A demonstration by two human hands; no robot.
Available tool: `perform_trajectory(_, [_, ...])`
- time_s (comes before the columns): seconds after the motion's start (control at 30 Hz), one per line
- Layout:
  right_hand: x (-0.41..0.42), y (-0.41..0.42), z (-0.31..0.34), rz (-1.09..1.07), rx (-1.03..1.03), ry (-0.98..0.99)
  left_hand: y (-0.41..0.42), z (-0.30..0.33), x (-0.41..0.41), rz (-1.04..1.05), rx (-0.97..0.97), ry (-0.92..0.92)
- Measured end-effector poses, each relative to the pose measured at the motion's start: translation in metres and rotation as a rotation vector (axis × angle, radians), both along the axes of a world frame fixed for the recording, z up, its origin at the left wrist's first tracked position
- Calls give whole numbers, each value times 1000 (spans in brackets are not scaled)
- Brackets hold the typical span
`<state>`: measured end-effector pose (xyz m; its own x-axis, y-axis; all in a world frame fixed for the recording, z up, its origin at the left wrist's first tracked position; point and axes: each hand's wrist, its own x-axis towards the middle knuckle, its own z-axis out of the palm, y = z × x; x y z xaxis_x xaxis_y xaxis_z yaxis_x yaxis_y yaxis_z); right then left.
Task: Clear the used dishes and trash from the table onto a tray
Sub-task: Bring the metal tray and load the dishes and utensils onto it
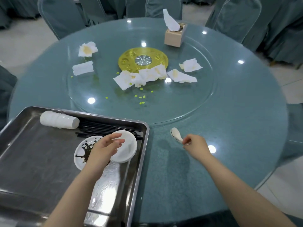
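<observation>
Down on the metal tray (32, 161), left hand (105, 149) with fingers loosely straight, resting on a stack of white bowls (126, 149); no curl around the rim. Just under and left of those fingers, a soiled white plate (82, 153) with dark scraps. Beyond the fingertips, black chopsticks (105, 128) lying across the tray, and past them a stack of white cups (59, 122) tipped on its side. Off the tray, right hand (195, 144) pinching the handle of a white spoon (176, 135), bowl end pointing away from the fingers, on the table (229, 136). Well beyond both hands, crumpled napkins (142, 77) on the glass turntable (188, 102), green bits scattered nearby, tissue box (174, 36) at the far side.
</observation>
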<state>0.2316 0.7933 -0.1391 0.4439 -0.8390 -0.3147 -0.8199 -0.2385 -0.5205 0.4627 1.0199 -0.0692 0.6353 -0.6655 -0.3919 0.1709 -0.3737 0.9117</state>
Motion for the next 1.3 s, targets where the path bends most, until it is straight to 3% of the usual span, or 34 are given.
perform_trajectory(0.23, [58,54,52,185,31,-249,17,0,5,52,-24,-2])
perform_trajectory(0.63, [133,130,70,558,-76,-178,45,-8,26,115,-10,50])
perform_trajectory(1.03, [195,189,47,590,-54,-131,105,-19,66,306,35,200])
perform_trajectory(1.3, [253,226,12,536,-57,37,166,-32,113,396,86,207])
